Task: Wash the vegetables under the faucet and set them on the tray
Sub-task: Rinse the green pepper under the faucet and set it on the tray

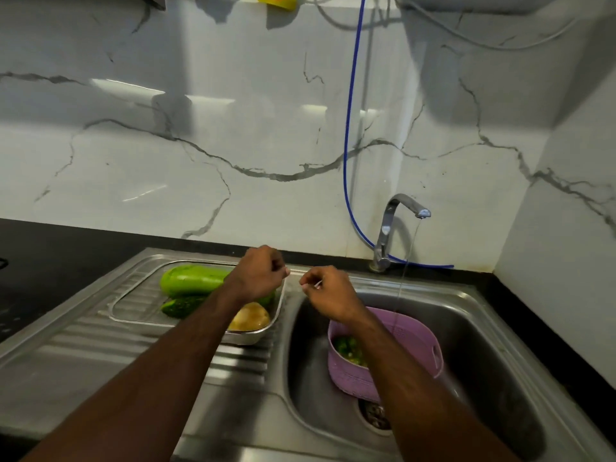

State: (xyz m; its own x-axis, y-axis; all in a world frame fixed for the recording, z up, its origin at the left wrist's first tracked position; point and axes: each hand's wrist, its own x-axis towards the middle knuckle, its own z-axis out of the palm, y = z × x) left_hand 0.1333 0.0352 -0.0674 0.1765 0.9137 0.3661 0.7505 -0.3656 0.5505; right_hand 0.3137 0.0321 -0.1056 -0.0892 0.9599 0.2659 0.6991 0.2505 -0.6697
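A steel tray [133,316] sits on the drainboard and holds a large pale green gourd [193,278], a dark cucumber [181,306] and a yellowish round vegetable [250,317]. In the sink basin a purple basket [386,375] holds small green vegetables [348,350]. A thin stream of water runs from the faucet [405,208] into the basket. My left hand [261,273] hovers over the tray's right end with curled fingers and nothing visible in it. My right hand [330,291] is above the sink's left rim, fingers curled too, with nothing visible in it.
A blue hose [348,145] hangs down the marble wall and runs behind the faucet. The sink drain [375,415] lies in front of the basket. Black countertop [40,261] lies to the left of the steel drainboard [66,361]. A wall corner closes off the right side.
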